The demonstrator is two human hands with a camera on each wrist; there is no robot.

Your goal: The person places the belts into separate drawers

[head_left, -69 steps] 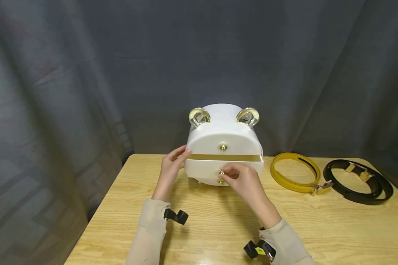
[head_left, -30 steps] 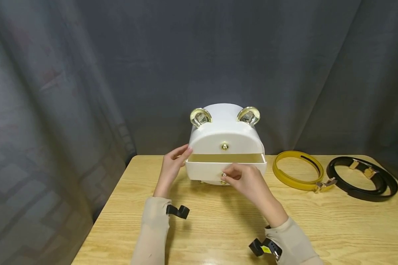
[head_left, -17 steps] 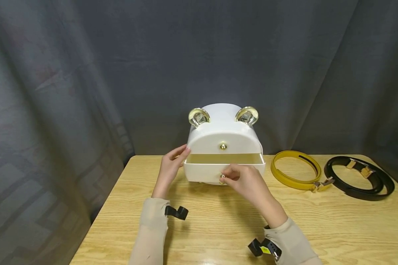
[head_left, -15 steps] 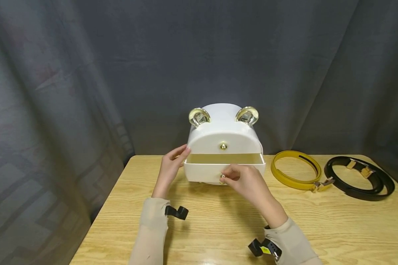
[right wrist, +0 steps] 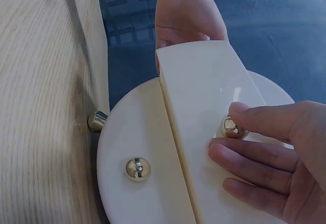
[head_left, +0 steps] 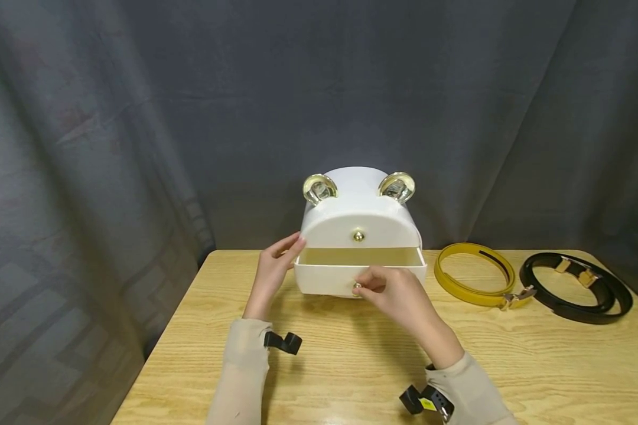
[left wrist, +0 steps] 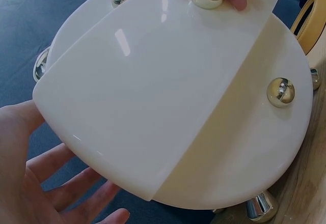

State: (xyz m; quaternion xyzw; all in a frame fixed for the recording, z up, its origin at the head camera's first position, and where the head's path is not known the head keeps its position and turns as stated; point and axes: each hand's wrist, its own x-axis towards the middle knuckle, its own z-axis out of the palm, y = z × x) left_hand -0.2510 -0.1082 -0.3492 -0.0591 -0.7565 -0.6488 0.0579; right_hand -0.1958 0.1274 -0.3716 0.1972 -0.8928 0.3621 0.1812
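drawer [head_left: 329, 277]: white, slid partly out of the box's front, its pale inside showing; a gold knob [head_left: 357, 287] sits on its face.
box [head_left: 359, 219]: white, round-topped, with two clear gold-rimmed ears on top, a second gold knob [head_left: 358, 236] on the upper front and small shiny feet [left wrist: 261, 206]; it stands at the far edge of the worktop, about midway along it.
right hand [head_left: 394, 294]: fingers curled together, thumb and forefinger pinching the drawer's knob; the right wrist view shows the thumb above the knob and the other fingers lying on the drawer face.
left hand [head_left: 273, 273]: fingers straight and a little apart, laid against the box's left side near the drawer's corner; the left wrist view shows the palm open behind the box.
sleeves: beige, with a black clip on each wrist.
yellow belt [head_left: 474, 275]: coiled, with a gold buckle, just right of the box along the far edge.
black belt [head_left: 575, 287]: coiled, with gold fittings, beside the yellow one, near the far right corner.
worktop [head_left: 351, 360]: light wood grain.
curtain [head_left: 138, 118]: dark grey cloth hanging behind and to the left.
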